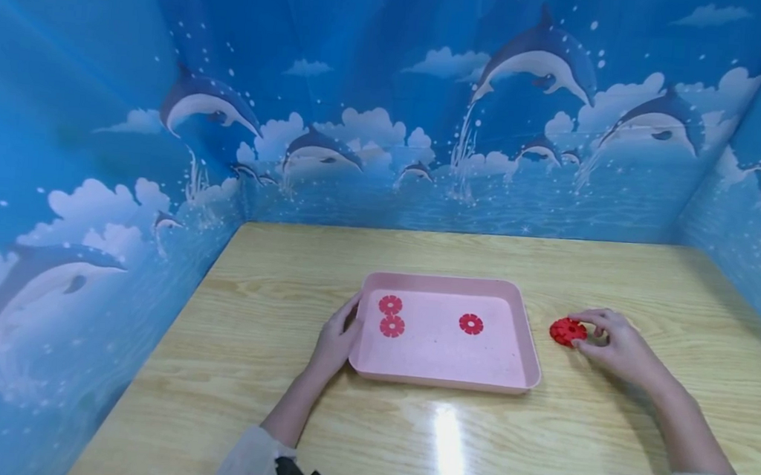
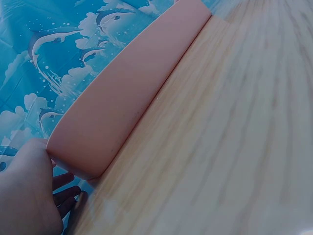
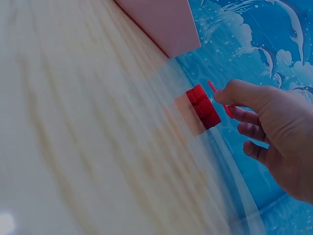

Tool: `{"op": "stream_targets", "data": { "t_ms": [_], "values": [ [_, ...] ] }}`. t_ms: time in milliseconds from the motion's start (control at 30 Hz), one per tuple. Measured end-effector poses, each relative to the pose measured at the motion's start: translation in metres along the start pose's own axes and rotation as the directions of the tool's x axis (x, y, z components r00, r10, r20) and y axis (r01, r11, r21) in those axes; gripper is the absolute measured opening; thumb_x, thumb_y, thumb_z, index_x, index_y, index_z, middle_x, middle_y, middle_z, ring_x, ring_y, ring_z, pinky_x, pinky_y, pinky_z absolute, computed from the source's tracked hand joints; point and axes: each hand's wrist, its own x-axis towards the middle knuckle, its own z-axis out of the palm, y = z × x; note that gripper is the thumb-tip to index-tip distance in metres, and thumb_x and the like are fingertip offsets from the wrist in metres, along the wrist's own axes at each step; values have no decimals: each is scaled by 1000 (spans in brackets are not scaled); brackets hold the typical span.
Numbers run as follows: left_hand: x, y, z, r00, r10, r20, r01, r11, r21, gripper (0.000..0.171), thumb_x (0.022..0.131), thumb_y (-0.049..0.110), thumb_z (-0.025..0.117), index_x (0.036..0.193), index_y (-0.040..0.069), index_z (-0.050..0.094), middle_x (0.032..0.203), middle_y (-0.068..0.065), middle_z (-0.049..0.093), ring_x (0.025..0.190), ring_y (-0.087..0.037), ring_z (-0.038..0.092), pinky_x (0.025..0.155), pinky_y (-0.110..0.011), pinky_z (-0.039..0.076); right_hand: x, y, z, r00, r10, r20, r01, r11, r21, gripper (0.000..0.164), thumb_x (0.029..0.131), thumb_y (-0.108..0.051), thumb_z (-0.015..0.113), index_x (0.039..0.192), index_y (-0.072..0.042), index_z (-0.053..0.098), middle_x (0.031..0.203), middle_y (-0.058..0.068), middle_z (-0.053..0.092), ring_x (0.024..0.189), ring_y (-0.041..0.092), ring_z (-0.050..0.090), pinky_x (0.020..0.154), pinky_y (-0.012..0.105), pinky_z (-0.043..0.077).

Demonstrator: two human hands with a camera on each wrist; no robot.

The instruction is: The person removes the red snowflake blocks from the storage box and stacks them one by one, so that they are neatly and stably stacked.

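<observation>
A pink tray [image 1: 436,382] lies on the table with three flat red notched discs inside: two touching discs [image 1: 392,326] at its left and a single disc [image 1: 470,324] right of its middle. At the tray's left wall, my left hand [image 1: 334,340] holds the edge, thumb by the rim and fingers lower down; the left wrist view partly hides its grip. To the right of the tray stands a red pile of such discs [image 3: 203,106]. My right hand [image 1: 620,347] pinches one red disc [image 3: 226,108] between thumb and fingers, just apart from the pile.
The wooden table [image 1: 270,273] carries the tray and pile. A blue dolphin-print sheet [image 1: 376,118] rises behind the table and along both sides. Light glares off the tabletop in front of the tray.
</observation>
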Motion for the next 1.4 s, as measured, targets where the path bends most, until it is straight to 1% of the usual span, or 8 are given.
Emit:
{"op": "stream_targets", "data": {
  "t_ms": [167,400,733,1033,1233,1400],
  "values": [
    [0,0,0,1000,-2,-1,2,1000,-2,44,96,16,48,139,12,41,139,-9,41,127,-25,35,105,-38,28,0,2,2,1000,10,9,-10,1000,9,37,78,-3,70,113,4,60,108,19,52,71,18,44,52,23,41],
    [0,0,0,1000,3,4,-3,1000,-8,44,96,15,48,139,12,40,139,-9,40,128,-25,35,105,-38,28,0,4,3,1000,3,19,-2,1000,-7,37,78,-2,70,113,2,61,109,21,52,72,19,46,54,24,43],
    [1,-1,0,1000,3,9,-2,1000,-8,45,95,14,48,139,12,40,140,-9,39,128,-25,34,105,-37,28,1,5,5,1000,9,15,-9,1000,-4,36,78,-2,70,112,1,61,108,21,52,74,19,46,55,24,43],
    [1,0,-1,1000,5,10,-5,1000,-8,45,95,13,48,140,11,39,140,-10,39,128,-25,34,106,-38,27,0,7,8,1000,-25,-15,24,1000,-10,37,77,-3,72,111,3,61,105,17,54,72,15,43,54,23,41],
    [0,2,-1,1000,11,1,-11,1000,-4,46,95,12,48,139,10,40,140,-11,40,128,-27,34,105,-39,28,1,5,7,1000,-15,-12,15,1000,-9,37,77,-4,72,111,2,62,104,17,54,73,16,43,54,24,40],
    [0,2,-1,1000,16,2,-16,1000,-7,46,95,11,48,139,9,39,139,-12,40,128,-27,34,105,-39,28,1,5,8,1000,11,4,-11,1000,-20,36,78,-6,71,112,1,61,107,18,53,74,18,45,56,25,42]
  ]
}}
